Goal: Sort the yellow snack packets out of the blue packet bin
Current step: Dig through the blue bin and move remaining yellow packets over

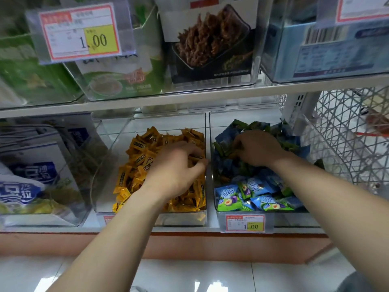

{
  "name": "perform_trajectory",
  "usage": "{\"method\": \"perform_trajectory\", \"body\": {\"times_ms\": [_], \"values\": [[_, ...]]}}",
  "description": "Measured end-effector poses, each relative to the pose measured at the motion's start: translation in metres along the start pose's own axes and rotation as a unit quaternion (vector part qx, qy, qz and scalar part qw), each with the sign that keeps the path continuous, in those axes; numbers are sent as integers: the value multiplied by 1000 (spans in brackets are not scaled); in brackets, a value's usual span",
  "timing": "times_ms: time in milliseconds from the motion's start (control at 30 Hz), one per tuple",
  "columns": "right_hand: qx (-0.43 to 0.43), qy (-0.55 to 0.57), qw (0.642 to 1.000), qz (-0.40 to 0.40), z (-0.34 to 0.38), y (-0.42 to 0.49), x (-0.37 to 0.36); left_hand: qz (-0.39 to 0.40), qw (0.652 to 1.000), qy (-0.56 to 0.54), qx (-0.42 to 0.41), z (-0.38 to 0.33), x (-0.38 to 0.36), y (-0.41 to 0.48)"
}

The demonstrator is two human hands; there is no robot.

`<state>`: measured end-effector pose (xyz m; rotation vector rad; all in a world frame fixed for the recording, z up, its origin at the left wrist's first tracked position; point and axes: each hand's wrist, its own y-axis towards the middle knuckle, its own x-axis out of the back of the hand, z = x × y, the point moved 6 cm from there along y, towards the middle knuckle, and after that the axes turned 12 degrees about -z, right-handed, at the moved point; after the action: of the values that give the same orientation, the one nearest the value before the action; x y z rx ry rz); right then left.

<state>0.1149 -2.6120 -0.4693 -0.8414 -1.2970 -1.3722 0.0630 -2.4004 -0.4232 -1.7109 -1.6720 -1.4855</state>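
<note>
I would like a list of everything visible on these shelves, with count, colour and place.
yellow packets: many, yellow, middle clear bin, lower shelf
blue packets: many, blue and green, right clear bin
lower price tag: one, red-framed, right bin's front
upper price tag: one, red-framed, upper shelf, left
white-blue bags: several, lower left bin
wire basket: one, white, far right
left hand: over yellow packets
right hand: among blue packets

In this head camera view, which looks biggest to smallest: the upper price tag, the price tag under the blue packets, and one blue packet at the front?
1. Upper price tag, though it's nearest the camera.
2. Lower price tag.
3. Front blue packet, close to the lower tag in size, so unsure.
</note>
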Motion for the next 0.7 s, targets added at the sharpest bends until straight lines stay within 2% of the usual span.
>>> {"method": "perform_trajectory", "body": {"times_ms": [67,133,200,233,300,367,467,700], "values": [[-30,59,995,-71,-6,-2,17,1,1000,-2,5,2,-1,0],[-58,182,973,-129,-6,-8,30,7,1000,-3,7,3,-2,1],[-68,282,952,-98,5,-14,28,14,1000,-5,8,2,-5,3],[-57,287,955,-55,12,-18,21,16,1000,-4,9,2,-5,3],[-9,208,977,46,26,-26,1,18,1000,-1,10,1,-7,4],[24,133,983,124,32,-32,-16,21,1000,-4,17,0,-7,4],[12,102,983,152,33,-29,-21,27,999,-10,23,0,-7,2],[46,11,974,221,40,-22,-43,45,998,-44,31,3,-5,-1]]}}
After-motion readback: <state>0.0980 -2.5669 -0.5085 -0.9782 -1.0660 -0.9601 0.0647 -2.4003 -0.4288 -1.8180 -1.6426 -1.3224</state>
